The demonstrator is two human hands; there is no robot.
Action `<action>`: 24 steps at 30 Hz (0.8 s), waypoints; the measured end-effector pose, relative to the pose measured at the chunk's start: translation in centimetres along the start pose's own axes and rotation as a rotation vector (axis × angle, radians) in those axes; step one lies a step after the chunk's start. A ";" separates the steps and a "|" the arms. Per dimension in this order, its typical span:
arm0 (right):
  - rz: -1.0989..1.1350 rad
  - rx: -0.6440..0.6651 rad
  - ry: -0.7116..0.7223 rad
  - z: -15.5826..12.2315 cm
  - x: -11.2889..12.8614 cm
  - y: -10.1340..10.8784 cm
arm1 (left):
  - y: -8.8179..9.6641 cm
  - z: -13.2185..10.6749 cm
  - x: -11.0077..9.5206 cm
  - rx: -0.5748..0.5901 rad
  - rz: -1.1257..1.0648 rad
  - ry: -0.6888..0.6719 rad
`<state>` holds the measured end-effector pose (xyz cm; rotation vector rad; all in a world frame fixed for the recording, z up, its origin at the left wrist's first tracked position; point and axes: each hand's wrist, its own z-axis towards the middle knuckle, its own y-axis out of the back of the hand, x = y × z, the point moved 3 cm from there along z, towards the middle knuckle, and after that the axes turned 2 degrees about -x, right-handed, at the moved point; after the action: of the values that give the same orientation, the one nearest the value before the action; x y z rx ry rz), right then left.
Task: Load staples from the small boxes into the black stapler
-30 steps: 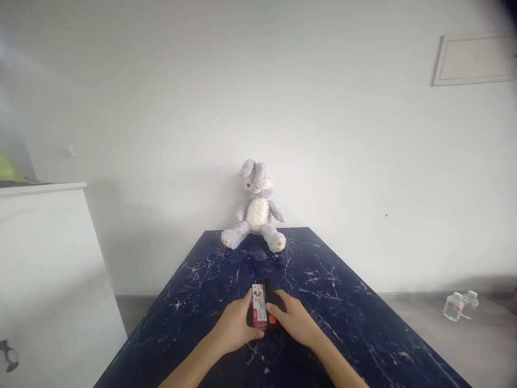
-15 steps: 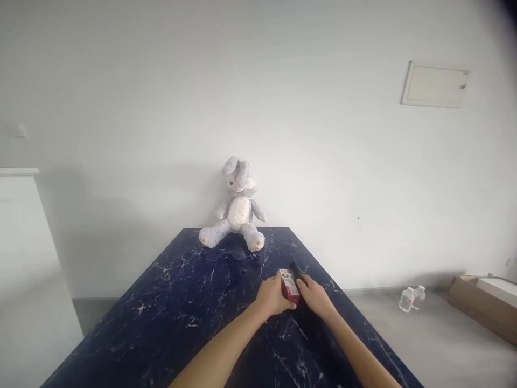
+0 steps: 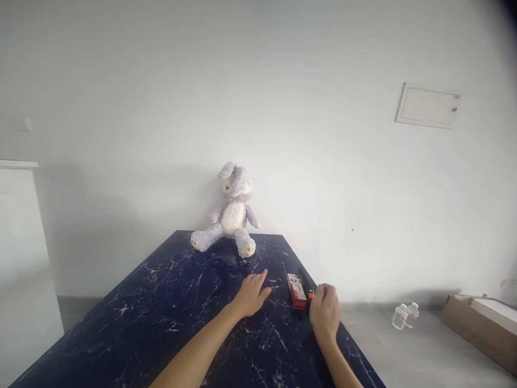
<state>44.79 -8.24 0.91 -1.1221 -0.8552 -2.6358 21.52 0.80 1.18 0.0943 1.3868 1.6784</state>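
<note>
My left hand (image 3: 250, 295) hovers over or rests on the table, fingers stretched out and forefinger pointing forward, holding nothing. To its right lies a small red and white box (image 3: 297, 292). Right beside the box is a slim black tool (image 3: 306, 281) with an orange part near its close end; its exact kind is unclear. My right hand (image 3: 326, 310) is just to the right of that orange part, its fingers curled in, with no object showing in them. Whether it still touches the tool is hard to see.
A grey-purple plush rabbit (image 3: 234, 213) sits at the far edge of the dark blue marbled table (image 3: 161, 302), against the wall. Clear plastic bottles (image 3: 399, 316) and a cardboard box (image 3: 479, 326) are on the floor at right. A white cabinet (image 3: 24, 253) stands at left.
My left hand has let go of the red and white box and moved left. My right hand has come off the black tool to its right, uncovering the orange part.
</note>
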 end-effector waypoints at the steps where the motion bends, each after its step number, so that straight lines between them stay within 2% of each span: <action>1: 0.021 0.034 0.087 -0.6 1.2 -0.6 | 1.0 -0.8 1.0 -0.035 0.013 0.024; 6: 0.103 0.289 0.461 -4.8 8.3 -6.2 | 5.7 -4.1 6.1 -0.160 0.090 0.121; 8: 0.119 0.368 0.535 -6.0 10.7 -8.6 | 7.4 -5.2 8.0 -0.183 0.124 0.164; 11: 0.131 0.403 0.552 -6.6 13.0 -11.3 | 9.5 -6.6 10.6 -0.227 0.170 0.262; 14: 0.136 0.393 0.515 -6.1 13.6 -12.6 | 10.8 -7.3 12.4 -0.282 0.194 0.357; 17: 0.138 0.372 0.464 -5.4 13.0 -12.9 | 11.1 -7.3 13.5 -0.312 0.195 0.416; 21: 0.126 0.353 0.431 -5.0 12.5 -12.6 | 10.6 -6.9 14.0 -0.280 0.184 0.431; 24: 0.106 0.386 0.453 -5.6 12.9 -12.9 | 10.1 -6.9 13.7 -0.233 0.184 0.405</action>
<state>27.72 0.33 1.13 -0.4388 -1.0956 -2.3503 3.82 5.63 0.38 -0.2729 1.4957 2.0833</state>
